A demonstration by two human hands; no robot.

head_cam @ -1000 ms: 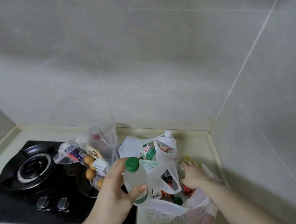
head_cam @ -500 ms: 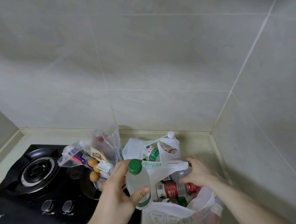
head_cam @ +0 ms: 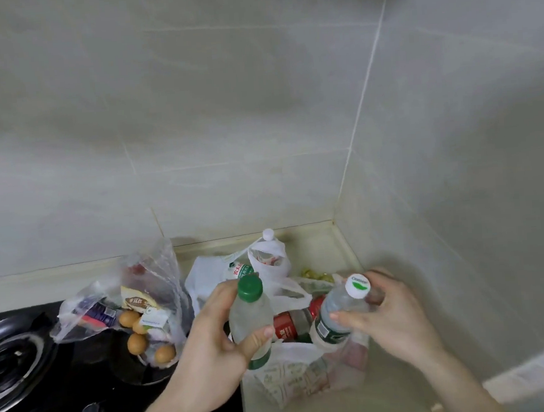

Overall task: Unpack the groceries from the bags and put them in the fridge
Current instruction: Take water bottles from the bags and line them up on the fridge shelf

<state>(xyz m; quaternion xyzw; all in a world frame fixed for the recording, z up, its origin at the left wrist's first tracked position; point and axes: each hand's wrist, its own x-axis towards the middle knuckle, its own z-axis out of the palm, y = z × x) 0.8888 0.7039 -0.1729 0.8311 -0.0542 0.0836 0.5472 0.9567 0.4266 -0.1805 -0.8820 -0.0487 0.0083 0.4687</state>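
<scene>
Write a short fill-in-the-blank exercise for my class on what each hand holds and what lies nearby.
1. The left hand holds a bottle with a ____ cap.
2. The right hand holds a bottle whose cap is ____.
3. The clear bag on the stove holds brown ____.

Missing words: green; white; eggs

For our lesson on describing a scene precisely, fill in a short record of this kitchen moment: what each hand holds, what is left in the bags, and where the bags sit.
left hand: grips a clear plastic bottle with a green cap, upright
right hand: grips a clear plastic bottle with a white cap, tilted
white plastic bag: on the counter in the corner, still holds a red-labelled bottle lying on its side
clear plastic bag: partly on the black gas hob, holds brown eggs and packets
fridge: not in view
</scene>
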